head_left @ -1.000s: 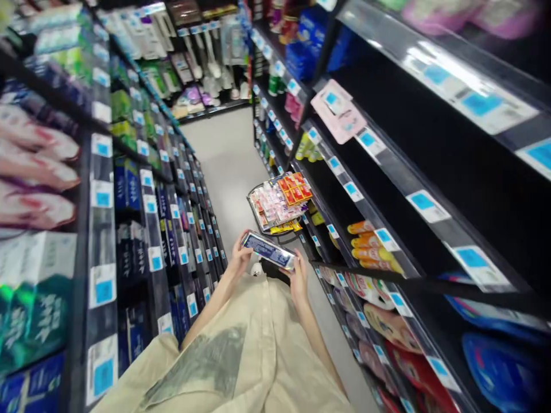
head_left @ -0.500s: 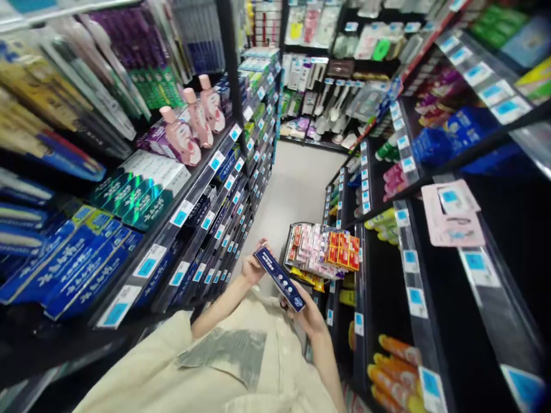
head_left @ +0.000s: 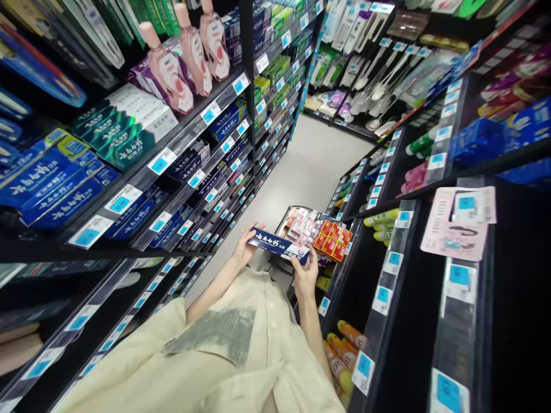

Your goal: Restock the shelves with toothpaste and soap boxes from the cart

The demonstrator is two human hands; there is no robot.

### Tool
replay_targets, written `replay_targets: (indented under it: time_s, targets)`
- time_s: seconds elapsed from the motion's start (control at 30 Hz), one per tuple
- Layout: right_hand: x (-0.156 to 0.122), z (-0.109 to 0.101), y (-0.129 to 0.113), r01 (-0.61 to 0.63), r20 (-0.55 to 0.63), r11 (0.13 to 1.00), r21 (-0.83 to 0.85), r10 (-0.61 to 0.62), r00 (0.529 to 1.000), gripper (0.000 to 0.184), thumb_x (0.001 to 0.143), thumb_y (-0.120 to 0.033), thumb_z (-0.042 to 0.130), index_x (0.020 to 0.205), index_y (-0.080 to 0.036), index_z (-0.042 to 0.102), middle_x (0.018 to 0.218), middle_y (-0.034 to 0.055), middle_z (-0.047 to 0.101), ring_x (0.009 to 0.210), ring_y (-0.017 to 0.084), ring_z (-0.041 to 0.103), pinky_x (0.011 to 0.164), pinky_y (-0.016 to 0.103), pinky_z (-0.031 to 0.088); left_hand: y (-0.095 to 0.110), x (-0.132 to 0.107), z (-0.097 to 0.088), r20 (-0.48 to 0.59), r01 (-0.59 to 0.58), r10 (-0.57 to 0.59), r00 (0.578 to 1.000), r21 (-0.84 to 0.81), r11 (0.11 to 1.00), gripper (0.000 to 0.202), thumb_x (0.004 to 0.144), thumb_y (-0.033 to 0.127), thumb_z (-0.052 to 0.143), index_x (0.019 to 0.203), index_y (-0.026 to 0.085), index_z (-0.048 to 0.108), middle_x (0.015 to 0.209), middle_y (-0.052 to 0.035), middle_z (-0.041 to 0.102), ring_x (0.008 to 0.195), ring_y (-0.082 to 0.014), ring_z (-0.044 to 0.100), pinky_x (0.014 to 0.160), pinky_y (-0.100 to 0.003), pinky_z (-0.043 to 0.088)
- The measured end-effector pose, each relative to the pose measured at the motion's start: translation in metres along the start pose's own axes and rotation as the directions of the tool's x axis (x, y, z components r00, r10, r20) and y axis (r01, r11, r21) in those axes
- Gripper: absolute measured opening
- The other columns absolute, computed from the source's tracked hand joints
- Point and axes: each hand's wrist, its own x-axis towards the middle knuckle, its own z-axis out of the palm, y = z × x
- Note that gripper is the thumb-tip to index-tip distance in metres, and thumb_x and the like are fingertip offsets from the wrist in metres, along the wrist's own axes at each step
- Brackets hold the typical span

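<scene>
Shop aisle, stocked shelves (head_left: 172,155) on both sides of you.
Your left hand (head_left: 244,250) and right hand (head_left: 306,276) grip a blue toothpaste box (head_left: 278,245), probably, above the basket (head_left: 316,232).

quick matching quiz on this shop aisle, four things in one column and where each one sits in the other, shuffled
Things
1. long dark blue cardboard box
2. pink plastic bottles
3. small red cardboard boxes
4. pale pink paper card

Places
A. hanging on the right-hand shelf rail
B. held between the left hand and the right hand
C. standing on the upper left shelf
D. in the dark-rimmed basket just beyond the hands

Pairs: 1-B, 2-C, 3-D, 4-A
</scene>
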Motion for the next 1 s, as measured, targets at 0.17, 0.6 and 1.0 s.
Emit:
replay_targets:
  time_s: [0.17,0.6,1.0]
  targets:
    - [0.02,0.003,0.001,-0.049,0.091,0.998,0.039,0.045,0.995,0.095,0.081,-0.044,0.084,0.16,-0.021,0.037,0.155,0.0184,0.055,0.14,0.026,0.058,0.123,0.05,0.041,0.0,-0.015,-0.013,-0.11,-0.037,0.055,0.992,0.156,0.987,0.063,0.081,0.044,0.083,0.136,0.02,0.063,0.126,-0.0138,0.076,0.116,-0.0285,0.07,0.091,-0.038,0.058]
    - [0.025,0.011,-0.017,0.022,0.198,0.999,0.035,-0.028,0.98,0.082,0.08,-0.046,0.084,0.149,-0.02,0.048,0.147,0.0177,0.062,0.138,0.029,0.059,0.119,0.049,0.046,0.023,-0.023,-0.017,-0.062,-0.132,0.266,0.962,0.747,0.651,0.046,0.078,0.057,0.081,0.102,0.02,0.069,0.096,-0.0028,0.068,0.09,-0.0196,0.062,0.081,-0.028,0.048]
    - [0.031,0.006,0.012,-0.052,0.333,0.987,-0.152,0.101,0.937,0.068,0.066,-0.044,0.093,0.123,-0.018,0.066,0.115,0.0119,0.076,0.107,0.029,0.072,0.102,0.046,0.057,0.079,-0.041,-0.023,0.276,-0.278,-0.129,0.952,0.961,0.009,0.048,0.081,0.051,0.084,0.116,0.018,0.079,0.104,-0.0072,0.079,0.095,-0.0251,0.072,0.089,-0.03,0.051]
